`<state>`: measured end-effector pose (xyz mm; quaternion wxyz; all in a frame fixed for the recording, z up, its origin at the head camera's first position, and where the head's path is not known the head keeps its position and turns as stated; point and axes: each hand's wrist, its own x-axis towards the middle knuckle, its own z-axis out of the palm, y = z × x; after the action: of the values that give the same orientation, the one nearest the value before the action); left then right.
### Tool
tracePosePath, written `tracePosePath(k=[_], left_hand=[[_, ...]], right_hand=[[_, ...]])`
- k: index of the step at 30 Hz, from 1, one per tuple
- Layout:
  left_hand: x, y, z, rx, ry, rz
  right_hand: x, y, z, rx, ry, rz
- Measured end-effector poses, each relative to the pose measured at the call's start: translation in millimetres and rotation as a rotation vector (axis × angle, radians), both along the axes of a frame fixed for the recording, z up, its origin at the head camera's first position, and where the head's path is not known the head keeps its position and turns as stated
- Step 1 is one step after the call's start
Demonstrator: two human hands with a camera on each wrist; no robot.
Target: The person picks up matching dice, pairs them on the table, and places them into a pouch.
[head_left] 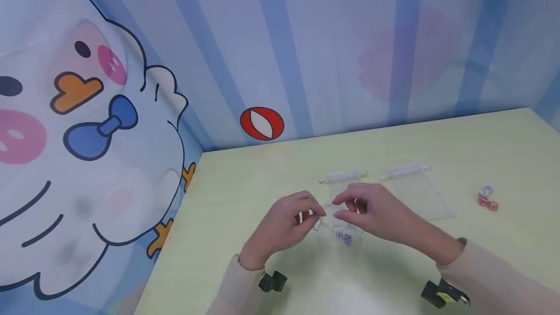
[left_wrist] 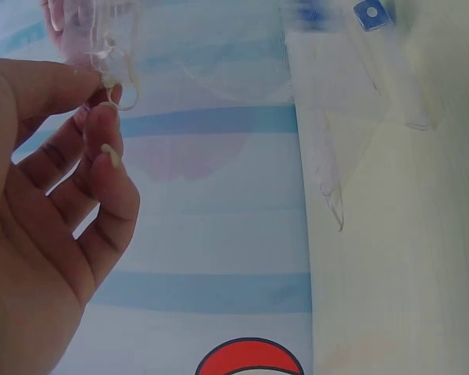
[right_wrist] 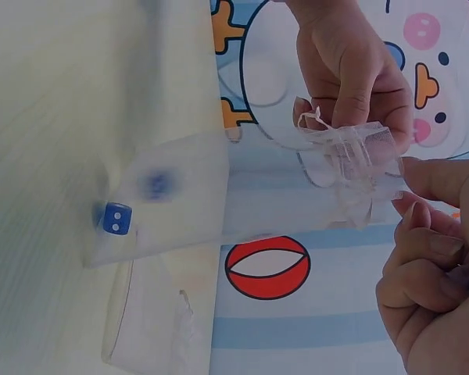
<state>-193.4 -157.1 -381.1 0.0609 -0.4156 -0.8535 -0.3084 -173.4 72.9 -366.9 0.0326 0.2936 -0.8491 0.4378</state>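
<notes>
A sheer white drawstring bag hangs between the two hands, its gathered mouth at the top. Inside, near the bottom, lie a blue die with white pips and a second blue one, blurred. My left hand pinches the cord at one side of the mouth between thumb and index finger; a small loop of cord sticks out there. On the other side, my right hand holds the mouth's edge at its thumb and index fingertips, its other fingers curled in.
Behind the hands, another sheer bag lies flat on the pale table. A third bag lies to its right. Farther right sit a white die and red dice. A printed cartoon backdrop borders the table.
</notes>
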Motion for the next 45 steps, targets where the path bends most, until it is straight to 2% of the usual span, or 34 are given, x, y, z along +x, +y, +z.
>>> tracePosePath(k=[6,9,16,20,24,27,29,32,36,39,45], left_hand=[[0.5,1.5,-2.4,-0.010,-0.009,0.010],[0.8,1.3,-2.6,-0.012,-0.007,0.012],[2.1,0.6,-2.8,0.009,-0.032,0.036],[3.6,0.1,-3.9,0.030,-0.085,0.074],[4.1,-3.2,-7.2,0.042,-0.168,0.138],[3.6,-7.4,-11.6,0.003,-0.241,0.175],[3.3,-9.0,-14.2,-0.020,-0.287,0.165],[3.1,-8.9,-17.4,-0.019,-0.321,0.112],[2.6,-9.4,-19.4,0.026,-0.303,0.058],[1.9,-14.7,-19.9,0.053,-0.305,0.055],[1.7,-24.5,-16.7,0.071,-0.364,0.065]], right_hand=[[1.5,8.6,-6.1,-0.033,0.003,-0.027],[1.8,14.7,-8.7,-0.015,0.006,-0.026],[4.3,25.5,-15.6,0.160,-0.056,-0.024],[3.8,26.4,-20.1,0.221,-0.025,0.001],[2.3,25.6,-22.7,0.208,0.026,0.035],[1.4,25.5,-23.0,0.191,0.031,0.049],[1.0,25.6,-22.9,0.185,0.023,0.049],[1.0,26.3,-22.8,0.168,0.011,0.053],[1.4,28.1,-23.1,0.148,0.020,0.059],[1.8,30.3,-22.8,0.161,0.026,0.047],[0.9,38.1,-19.9,0.189,0.069,0.001]])
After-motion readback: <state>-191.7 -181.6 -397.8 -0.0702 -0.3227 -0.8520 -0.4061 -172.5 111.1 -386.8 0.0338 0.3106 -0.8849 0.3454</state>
